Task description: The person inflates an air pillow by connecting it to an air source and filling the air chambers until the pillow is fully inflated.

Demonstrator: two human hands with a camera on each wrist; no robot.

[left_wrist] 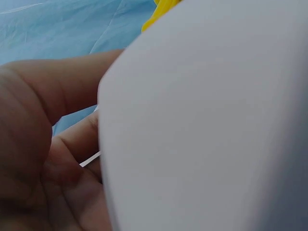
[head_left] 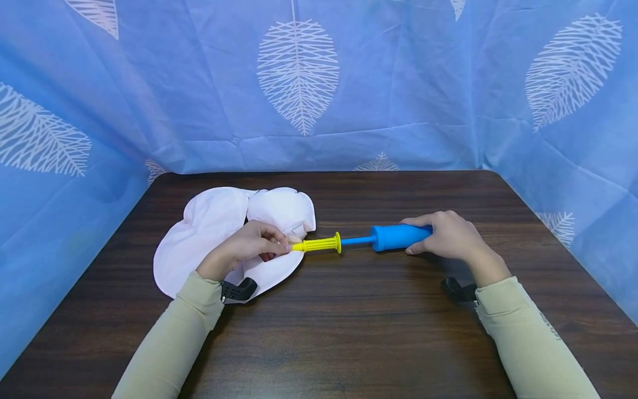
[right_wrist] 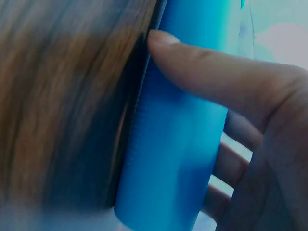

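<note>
A limp white inflatable (head_left: pixel 219 233) lies on the dark wooden table (head_left: pixel 349 332) at the left. My left hand (head_left: pixel 259 244) rests on it and pinches its valve against the tip of the pump's yellow nozzle (head_left: pixel 319 244). The white skin (left_wrist: pixel 211 125) fills the left wrist view, with a bit of the yellow nozzle (left_wrist: pixel 159 12) above it. The pump lies flat, its thin blue rod partly drawn out. My right hand (head_left: pixel 448 235) grips the blue handle (head_left: pixel 399 236). In the right wrist view my thumb (right_wrist: pixel 207 72) lies across the blue handle (right_wrist: pixel 178 144).
A blue curtain with white leaf prints (head_left: pixel 299 77) closes off the back and both sides of the table. Beige sleeves cover both forearms, and a black strap (head_left: pixel 239 290) sits at each wrist. Bare wood lies in front of the hands.
</note>
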